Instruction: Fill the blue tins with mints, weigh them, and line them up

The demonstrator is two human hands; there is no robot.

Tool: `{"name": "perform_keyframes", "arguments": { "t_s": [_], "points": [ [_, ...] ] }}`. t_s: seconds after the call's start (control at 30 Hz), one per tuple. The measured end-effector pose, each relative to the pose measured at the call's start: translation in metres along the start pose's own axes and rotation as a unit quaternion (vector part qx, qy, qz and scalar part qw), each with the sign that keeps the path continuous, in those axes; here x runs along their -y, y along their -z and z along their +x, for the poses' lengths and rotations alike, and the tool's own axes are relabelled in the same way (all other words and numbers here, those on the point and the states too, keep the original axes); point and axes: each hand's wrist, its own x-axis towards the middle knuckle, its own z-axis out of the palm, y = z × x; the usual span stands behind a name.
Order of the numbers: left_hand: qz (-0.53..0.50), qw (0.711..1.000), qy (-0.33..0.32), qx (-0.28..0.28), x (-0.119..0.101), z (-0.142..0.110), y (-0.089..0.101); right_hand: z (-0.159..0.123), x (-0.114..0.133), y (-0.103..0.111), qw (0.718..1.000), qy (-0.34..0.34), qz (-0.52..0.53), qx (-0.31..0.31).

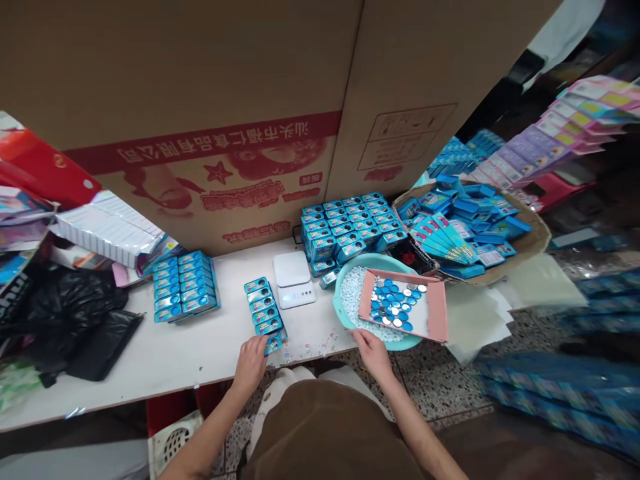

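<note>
My left hand (251,363) is closed at the near end of a short row of small blue boxes (263,303) with round dark windows. Its fingers grip the nearest blue box (273,344). At the near left rim of a turquoise basin (341,313) is my right hand (373,352), thumb and fingers pinched together; what they hold, if anything, is too small to make out. White pellets (351,293) fill the basin. Across it rests a pink cardboard tray (439,310) with several blue and silver discs (393,303) inside. A white digital scale (294,280) lies beyond the row.
Stacked blue boxes stand at the left (185,287) and behind the scale (345,230). A large carton (200,80) walls off the back of the white table (130,363). On the right, an open carton (537,237) holds loose blue boxes; black plastic bags (75,313) lie left.
</note>
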Motion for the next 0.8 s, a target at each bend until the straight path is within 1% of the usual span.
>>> {"name": "perform_keyframes", "arguments": {
  "t_s": [0.1,0.23,0.37,0.5,0.57,0.63,0.73,0.8],
  "points": [
    [0.022,1.000,-0.006,0.009,-0.002,-0.001,-0.005,-0.016,-0.004,-0.006,1.000,-0.012,0.001,-0.017],
    [0.048,0.999,-0.009,0.013,-0.012,0.005,-0.007,-0.030,-0.007,-0.012,0.999,-0.015,0.000,-0.033],
    [0.071,0.997,-0.004,0.001,-0.021,0.017,-0.010,-0.033,-0.004,-0.014,0.999,-0.017,-0.004,-0.033],
    [0.067,0.998,0.005,0.007,-0.018,0.021,-0.015,-0.030,-0.001,-0.014,1.000,-0.009,-0.012,-0.028],
    [0.065,0.998,0.007,-0.009,-0.015,0.021,-0.015,-0.028,-0.001,-0.013,0.999,0.000,-0.014,-0.029],
    [0.057,0.997,-0.006,-0.041,-0.015,0.023,-0.012,-0.026,-0.002,-0.012,0.999,0.002,-0.016,-0.031],
    [0.039,0.995,-0.037,-0.086,-0.022,0.035,-0.007,-0.023,-0.002,-0.008,0.999,0.001,-0.028,-0.033],
    [0.031,0.993,-0.032,-0.108,-0.026,0.046,-0.008,-0.020,-0.002,-0.003,0.999,0.004,-0.043,-0.033]
  ]
}}
